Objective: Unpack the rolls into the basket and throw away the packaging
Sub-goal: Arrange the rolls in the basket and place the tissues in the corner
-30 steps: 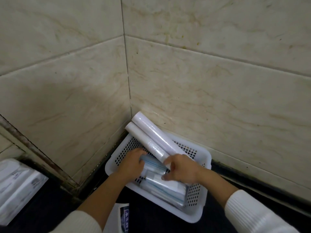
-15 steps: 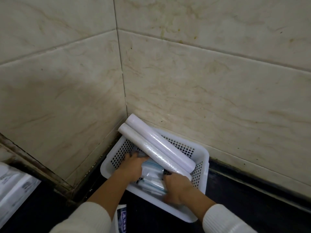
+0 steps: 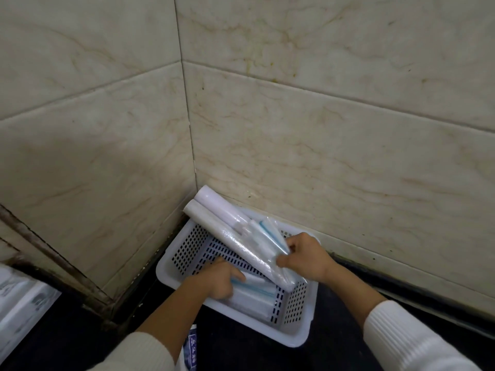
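While only the head view is available, it shows enough: white perforated basket (image 3: 297, 336) sits in the corner of a dark desk (image 3: 67, 330) against tiled walls (image 3: 321, 143). Two long white rolls (image 3: 214, 220) lie diagonally across the basket, far ends propped over its back-left rim toward the wall corner, near ends down inside. Right hand (image 3: 308, 258) has its grip pinched on a clear-wrapped pack with blue trim (image 3: 270, 236), held against the upper side of the long rolls above the basket. Left hand (image 3: 219, 282) is inside the basket, fingers curled and pressing on more wrapped blue-and-white packs (image 3: 254, 295) lying along the near wall; whether it actually grasps one or just steadies them, cannot tell. Judgement on progress: partway. Rolls are in the basket, but several items look to be in plastic wrap, so the unpacking isn't finished, and no packaging has been visibly discarded; no bin in view. A printed package (image 3: 191, 352) pokes out between the forearms just in front of the basket, and another white printed pack (image 3: 21, 303) sits at far left, well apart. Likely left: strip the wraps, settle the rolls flat, bin the plastic.
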